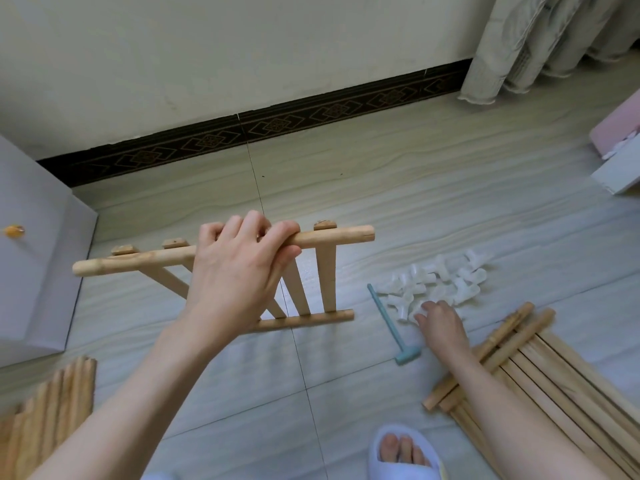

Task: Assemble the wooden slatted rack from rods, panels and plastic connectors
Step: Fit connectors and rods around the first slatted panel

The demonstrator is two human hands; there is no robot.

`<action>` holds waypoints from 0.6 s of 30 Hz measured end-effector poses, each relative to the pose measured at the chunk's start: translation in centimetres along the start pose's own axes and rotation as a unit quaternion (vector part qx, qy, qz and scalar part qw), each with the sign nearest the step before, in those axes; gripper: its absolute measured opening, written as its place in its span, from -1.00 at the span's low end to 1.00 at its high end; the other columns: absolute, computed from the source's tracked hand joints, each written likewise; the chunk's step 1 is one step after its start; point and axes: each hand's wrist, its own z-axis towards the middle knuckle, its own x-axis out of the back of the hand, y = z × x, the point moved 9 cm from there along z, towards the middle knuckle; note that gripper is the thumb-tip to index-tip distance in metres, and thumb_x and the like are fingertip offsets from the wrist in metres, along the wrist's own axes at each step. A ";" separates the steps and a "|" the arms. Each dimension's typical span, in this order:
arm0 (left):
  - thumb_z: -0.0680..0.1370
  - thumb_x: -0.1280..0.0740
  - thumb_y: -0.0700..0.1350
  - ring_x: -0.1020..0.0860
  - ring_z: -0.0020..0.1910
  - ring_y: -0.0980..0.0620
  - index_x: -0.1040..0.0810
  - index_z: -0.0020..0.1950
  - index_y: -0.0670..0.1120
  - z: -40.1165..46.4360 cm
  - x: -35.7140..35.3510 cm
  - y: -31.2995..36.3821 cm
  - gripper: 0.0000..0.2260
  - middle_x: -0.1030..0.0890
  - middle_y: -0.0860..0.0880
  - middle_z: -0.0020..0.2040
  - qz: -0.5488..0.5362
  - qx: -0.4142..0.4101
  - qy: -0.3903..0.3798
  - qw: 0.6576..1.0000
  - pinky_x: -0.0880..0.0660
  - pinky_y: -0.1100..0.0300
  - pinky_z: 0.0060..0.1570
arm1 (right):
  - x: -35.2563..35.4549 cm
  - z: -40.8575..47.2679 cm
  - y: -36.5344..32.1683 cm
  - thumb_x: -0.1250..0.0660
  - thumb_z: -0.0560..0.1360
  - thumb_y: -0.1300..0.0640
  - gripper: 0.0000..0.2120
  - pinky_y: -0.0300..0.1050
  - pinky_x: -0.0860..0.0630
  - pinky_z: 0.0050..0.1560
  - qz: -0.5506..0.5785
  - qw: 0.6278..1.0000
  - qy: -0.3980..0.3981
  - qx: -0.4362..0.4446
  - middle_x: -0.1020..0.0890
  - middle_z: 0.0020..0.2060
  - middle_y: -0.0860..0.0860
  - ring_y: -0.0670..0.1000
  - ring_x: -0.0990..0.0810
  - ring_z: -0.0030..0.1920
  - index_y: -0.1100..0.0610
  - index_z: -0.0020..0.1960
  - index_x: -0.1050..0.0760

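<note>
Our left hand (239,268) grips the slatted panel (311,271), hiding some slats; our right hand (440,320), fingers curled, touches piled clear connectors (440,282), grasp unclear

Scene is evenly and softly lit, seemingly by daylight filtered through the curtain (540,39) at upper right. Faint sheen is seen on the floor tiles (381,188); shadows are weak and diffuse. Wide-angle bending is noted along the baseboard (277,123). Slight blur is seen at the rod bundle (48,410), lower left; centre is rendered sharp.
</note>
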 end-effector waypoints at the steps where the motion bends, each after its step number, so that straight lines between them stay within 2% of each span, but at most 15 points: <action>1: 0.59 -0.04 0.09 -0.48 -0.19 -0.08 -0.44 0.09 0.07 0.0 0.1 0.0 -0.76 -0.52 0.01 -0.11 -0.003 0.000 -0.005 1.000 -0.17 0.08 -0.09 | 0.8 -0.6 0.0 -0.22 0.57 0.18 -0.73 -0.05 -0.36 0.06 0.032 0.999 0.021 -0.008 -0.51 0.09 0.26 0.22 -0.48 0.12 0.34 0.17 -0.50; 3: 0.58 -0.05 0.08 -0.50 -0.19 -0.07 -0.45 0.07 0.08 -0.3 0.3 0.3 -0.77 -0.57 0.05 -0.05 -0.013 0.002 -0.025 1.000 -0.20 0.07 -0.10 | 2.6 -2.2 -0.4 -0.23 0.56 0.20 -0.70 -0.05 -0.36 0.10 0.097 0.994 0.047 -0.011 -0.49 0.13 0.26 0.22 -0.47 0.14 0.34 0.23 -0.46; 5: 0.58 -0.04 0.08 -0.52 -0.24 -0.04 -0.42 0.03 0.09 -1.1 0.7 0.9 -0.80 -0.58 0.11 -0.10 -0.027 0.000 -0.050 0.998 -0.27 0.06 -0.14 | 4.5 -4.0 -1.4 -0.23 0.56 0.19 -0.70 -0.10 -0.35 0.10 0.186 0.981 0.055 -0.011 -0.51 0.12 0.19 0.16 -0.48 0.15 0.31 0.24 -0.46; 7: 0.57 -0.02 0.07 -0.52 -0.27 -0.01 -0.38 0.01 0.12 -2.4 1.4 1.4 -0.83 -0.55 0.14 -0.18 -0.046 -0.012 -0.080 0.996 -0.29 0.07 -0.18 | 6.7 -5.8 -3.5 -0.21 0.57 0.14 -0.73 -0.12 -0.39 0.13 0.287 0.958 0.022 -0.011 -0.53 0.04 0.09 0.08 -0.49 0.13 0.26 0.20 -0.46; 9: 0.62 -0.02 0.04 -0.48 -0.24 0.03 -0.36 0.05 0.13 -3.5 2.2 1.4 -0.85 -0.48 0.15 -0.13 -0.061 -0.017 -0.137 0.989 -0.27 0.07 -0.11 | 9.7 -7.4 -6.1 -0.19 0.58 0.09 -0.77 -0.04 -0.46 0.15 0.351 0.936 0.002 0.011 -0.54 -0.01 0.05 0.06 -0.52 0.10 0.20 0.14 -0.44; 12: 0.66 -0.04 -0.05 -0.37 -0.20 0.09 -0.34 0.17 0.09 -4.9 3.9 -0.2 -0.85 -0.44 0.12 -0.02 -0.067 0.008 -0.249 0.966 -0.24 0.11 0.03 | 16.4 -10.0 -9.5 -0.20 0.57 0.10 -0.87 -0.04 -0.51 0.07 0.398 0.917 0.027 0.029 -0.55 -0.13 0.02 0.04 -0.55 -0.03 0.13 -0.06 -0.45; 15: 0.66 -0.05 -0.08 -0.42 -0.14 0.10 -0.34 0.18 0.08 -5.1 7.8 -2.3 -0.85 -0.45 0.10 0.01 -0.087 0.030 -0.248 0.964 -0.21 0.13 -0.02 | 22.2 -12.7 -13.0 -0.17 0.59 0.16 -0.82 -0.06 -0.55 -0.06 0.508 0.861 -0.010 0.032 -0.49 -0.19 0.11 -0.01 -0.52 -0.22 0.15 -0.18 -0.41; 18: 0.65 -0.09 -0.09 -0.44 -0.06 0.10 -0.35 0.17 0.07 -5.7 11.9 -4.4 -0.86 -0.44 0.11 0.03 -0.120 0.058 -0.208 0.969 -0.25 0.12 0.06 | 25.0 -15.8 -16.9 -0.11 0.59 0.20 -0.83 -0.02 -0.59 -0.08 0.576 0.812 -0.091 0.031 -0.53 -0.15 0.21 0.12 -0.56 -0.19 0.25 -0.08 -0.41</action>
